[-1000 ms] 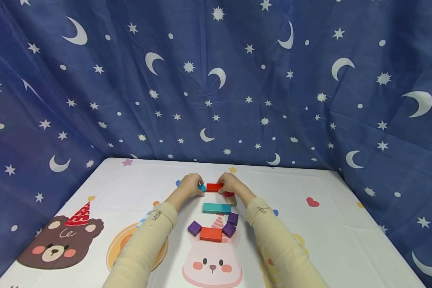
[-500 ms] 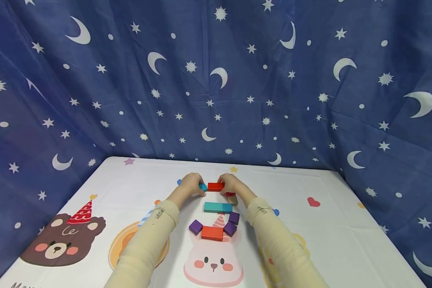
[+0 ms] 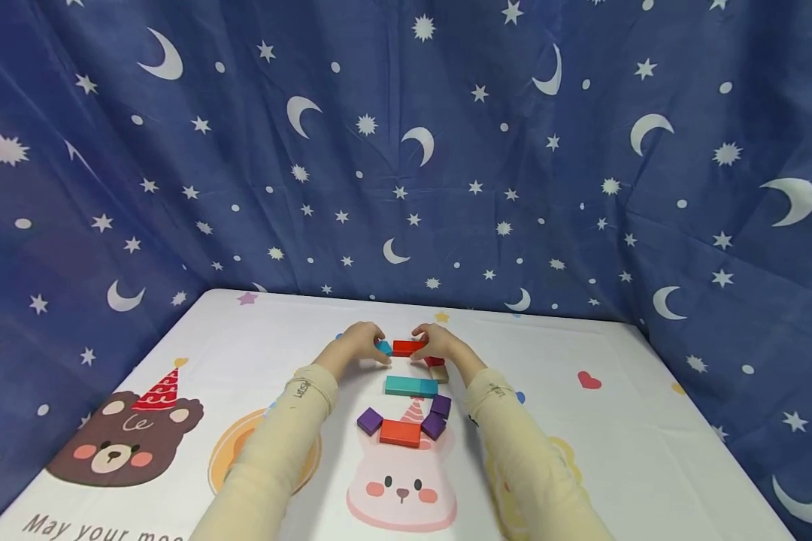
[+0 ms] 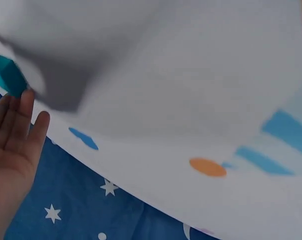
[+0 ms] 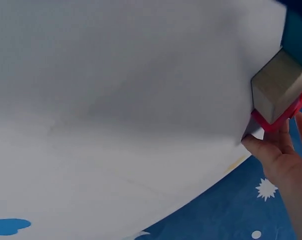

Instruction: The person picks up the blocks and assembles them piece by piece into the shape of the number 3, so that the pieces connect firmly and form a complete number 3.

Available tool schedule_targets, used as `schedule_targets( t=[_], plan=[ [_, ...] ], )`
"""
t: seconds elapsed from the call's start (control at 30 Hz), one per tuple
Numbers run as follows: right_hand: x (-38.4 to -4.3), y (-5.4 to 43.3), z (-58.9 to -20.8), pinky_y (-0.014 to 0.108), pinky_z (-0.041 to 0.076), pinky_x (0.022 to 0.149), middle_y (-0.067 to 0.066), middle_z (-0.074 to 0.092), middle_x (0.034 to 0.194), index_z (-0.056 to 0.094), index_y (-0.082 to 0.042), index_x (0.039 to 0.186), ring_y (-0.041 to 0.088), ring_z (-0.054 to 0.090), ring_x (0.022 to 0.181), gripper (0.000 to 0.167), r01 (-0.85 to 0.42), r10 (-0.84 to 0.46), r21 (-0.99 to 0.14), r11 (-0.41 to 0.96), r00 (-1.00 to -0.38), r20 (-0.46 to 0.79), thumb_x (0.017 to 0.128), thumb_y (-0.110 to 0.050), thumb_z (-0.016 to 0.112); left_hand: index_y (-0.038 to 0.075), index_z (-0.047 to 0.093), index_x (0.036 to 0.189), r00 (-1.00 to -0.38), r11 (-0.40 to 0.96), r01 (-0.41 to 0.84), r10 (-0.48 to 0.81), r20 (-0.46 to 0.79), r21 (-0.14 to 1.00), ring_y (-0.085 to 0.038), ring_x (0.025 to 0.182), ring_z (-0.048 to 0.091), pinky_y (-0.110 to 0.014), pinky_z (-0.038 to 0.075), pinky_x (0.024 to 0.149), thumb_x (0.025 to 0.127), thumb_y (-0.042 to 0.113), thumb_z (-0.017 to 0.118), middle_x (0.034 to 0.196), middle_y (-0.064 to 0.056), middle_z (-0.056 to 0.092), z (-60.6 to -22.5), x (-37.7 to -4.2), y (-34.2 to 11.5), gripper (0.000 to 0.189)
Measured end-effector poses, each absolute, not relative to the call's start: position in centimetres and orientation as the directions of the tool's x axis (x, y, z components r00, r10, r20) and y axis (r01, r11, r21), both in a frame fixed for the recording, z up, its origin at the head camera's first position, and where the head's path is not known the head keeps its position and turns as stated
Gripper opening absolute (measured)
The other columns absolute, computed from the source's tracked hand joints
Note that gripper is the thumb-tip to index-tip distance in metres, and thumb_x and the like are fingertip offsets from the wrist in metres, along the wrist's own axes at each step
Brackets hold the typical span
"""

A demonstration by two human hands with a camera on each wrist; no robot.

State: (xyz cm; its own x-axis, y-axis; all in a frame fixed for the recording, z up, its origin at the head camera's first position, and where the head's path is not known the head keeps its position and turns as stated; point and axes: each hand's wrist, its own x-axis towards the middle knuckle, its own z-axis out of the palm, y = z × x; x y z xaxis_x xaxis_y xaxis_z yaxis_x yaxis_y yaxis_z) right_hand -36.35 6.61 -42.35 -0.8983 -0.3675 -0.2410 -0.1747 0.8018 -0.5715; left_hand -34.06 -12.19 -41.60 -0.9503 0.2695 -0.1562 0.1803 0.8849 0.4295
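Note:
At the back of the layout, my left hand [image 3: 360, 344] is beside a small blue block [image 3: 384, 347], thumb spread away from the fingers. The left wrist view shows its straight fingertips right at that teal-blue block [image 4: 8, 75]. Across a red oblong block [image 3: 407, 348], my right hand [image 3: 440, 344] has thumb and forefinger parted over the block's right end. A second red block [image 3: 434, 361] lies partly hidden beneath this hand. In the right wrist view its fingers are close to the red block [image 5: 270, 123] beside a bare-wood block [image 5: 278, 82].
Nearer me lie a teal oblong block [image 3: 402, 385] with a blue cube [image 3: 428, 388] at its end, purple blocks [image 3: 370, 421] and an orange-red block [image 3: 400, 433]. A printed white cloth [image 3: 622, 451] covers the table. Behind hangs a blue starry curtain [image 3: 352, 188].
Thumb and fingers of both hands have spread a little away from the blocks. The head view has shifted slightly; the blocks keep their arrangement.

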Motion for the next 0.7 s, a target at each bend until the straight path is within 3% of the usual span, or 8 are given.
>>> schedule_targets(
  t=[0.17,0.23,0.33,0.43,0.57,0.7],
  plan=[
    [-37.0,7.0,-42.5,0.041,0.048,0.097,0.018,0.056,0.125,0.049,-0.007,0.133,0.029,0.056,0.109,0.055,-0.141,-0.344,-0.607,0.782,-0.910,-0.231,0.083,-0.016,0.071,0.002,0.042,0.139,-0.906,0.852,0.185,0.342,-0.251,0.490,-0.031,0.119,0.054,-0.044,0.041,0.103,0.081,0.028,0.073,0.127,-0.019,0.058,-40.5,-34.3,-13.0,0.071],
    [-38.4,7.9,-43.9,0.038,0.050,0.093,0.018,0.059,0.122,0.053,-0.008,0.129,0.029,0.057,0.107,0.050,-0.190,-0.356,-0.624,0.758,-0.922,-0.152,0.083,-0.018,0.071,0.003,0.037,0.142,-0.888,0.840,0.193,0.369,-0.273,0.508,-0.033,0.126,0.048,-0.046,0.037,0.107,0.083,0.027,0.071,0.134,-0.020,0.053,-40.2,-34.3,-13.3,0.072],
    [-41.5,9.5,-47.1,0.032,0.054,0.079,0.016,0.063,0.110,0.061,-0.009,0.117,0.026,0.060,0.095,0.039,-0.265,-0.346,-0.647,0.715,-0.938,0.001,0.082,-0.023,0.072,0.003,0.038,0.142,-0.873,0.835,0.226,0.402,-0.276,0.501,-0.035,0.130,0.043,-0.048,0.034,0.109,0.083,0.025,0.070,0.138,-0.021,0.048,-40.0,-34.1,-13.7,0.070],
    [-41.4,9.9,-47.1,0.031,0.054,0.076,0.016,0.064,0.104,0.063,-0.007,0.111,0.026,0.061,0.091,0.031,-0.266,-0.293,-0.678,0.686,-0.953,0.077,0.084,-0.020,0.070,0.003,0.044,0.138,-0.873,0.838,0.260,0.417,-0.254,0.480,-0.035,0.129,0.044,-0.047,0.035,0.108,0.082,0.022,0.071,0.137,-0.021,0.049,-39.7,-33.9,-14.1,0.064],
    [-36.5,9.0,-41.7,0.041,0.050,0.092,0.021,0.061,0.115,0.060,0.001,0.115,0.034,0.058,0.105,0.028,-0.192,-0.219,-0.679,0.708,-0.975,0.048,0.089,-0.007,0.061,0.001,0.054,0.129,-0.882,0.828,0.341,0.446,-0.153,0.446,-0.035,0.120,0.053,-0.044,0.042,0.102,0.082,0.016,0.071,0.130,-0.020,0.056,-39.0,-33.7,-14.3,0.052],
    [-34.1,9.3,-39.2,0.043,0.048,0.094,0.023,0.063,0.112,0.060,0.006,0.112,0.036,0.057,0.105,0.025,-0.285,-0.237,-0.637,0.716,-0.958,0.163,0.092,-0.007,0.057,0.003,0.059,0.122,-0.888,0.821,0.409,0.459,-0.035,0.398,-0.032,0.112,0.059,-0.042,0.047,0.097,0.083,0.016,0.071,0.121,-0.018,0.063,-37.6,-33.0,-14.3,0.043]
  ],
)
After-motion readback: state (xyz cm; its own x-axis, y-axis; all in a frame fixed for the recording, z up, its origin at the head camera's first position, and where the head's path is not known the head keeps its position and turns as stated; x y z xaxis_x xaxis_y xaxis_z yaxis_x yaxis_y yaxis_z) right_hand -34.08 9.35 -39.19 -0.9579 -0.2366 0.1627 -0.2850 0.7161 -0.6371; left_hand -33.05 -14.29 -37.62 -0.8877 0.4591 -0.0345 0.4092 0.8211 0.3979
